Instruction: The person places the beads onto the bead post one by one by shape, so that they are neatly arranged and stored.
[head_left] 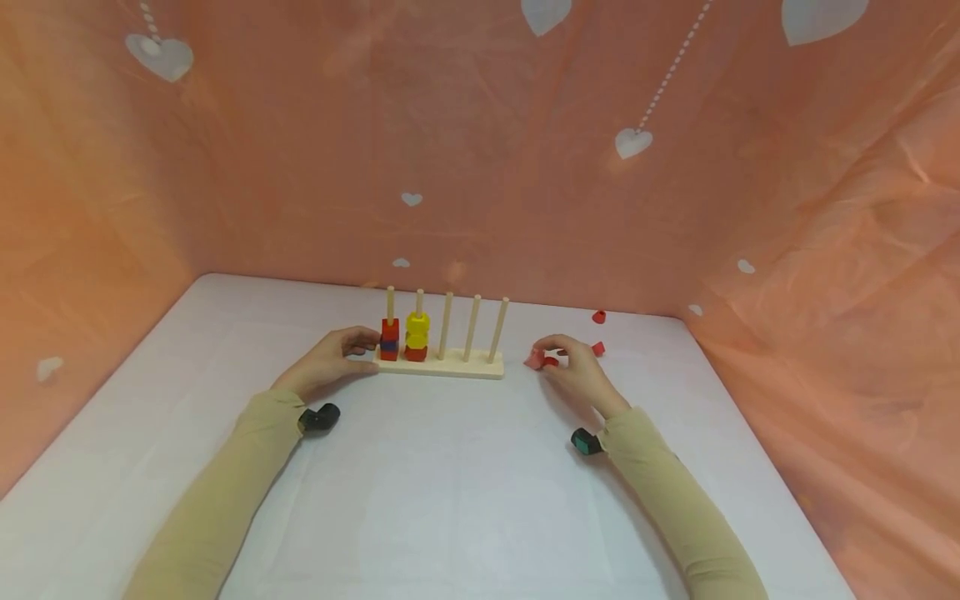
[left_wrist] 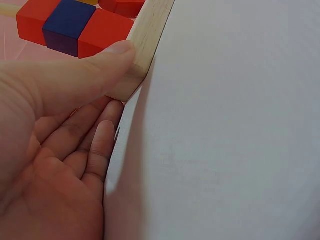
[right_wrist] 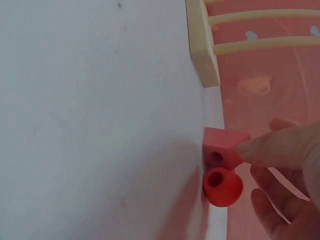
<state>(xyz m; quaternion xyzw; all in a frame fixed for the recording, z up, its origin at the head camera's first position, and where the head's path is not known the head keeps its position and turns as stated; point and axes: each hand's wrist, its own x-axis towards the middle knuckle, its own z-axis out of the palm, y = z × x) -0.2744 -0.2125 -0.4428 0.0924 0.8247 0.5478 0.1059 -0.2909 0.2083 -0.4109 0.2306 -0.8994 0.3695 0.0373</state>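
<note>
My left hand holds the left end of a wooden peg stand, its thumb lying along the base edge in the left wrist view. On the first peg are red blocks with a blue block between them. The second peg carries yellow pieces above a red one. Three more pegs stand bare. To the right of the stand, my right hand pinches a pink block with a hole in it, thumb against its side. A round red bead with a hole lies right beside that block.
Two more small red pieces lie farther back on the right, one red piece near the table's rear edge and another red piece behind the right hand. A white cloth covers the table. Orange curtains with hearts enclose it.
</note>
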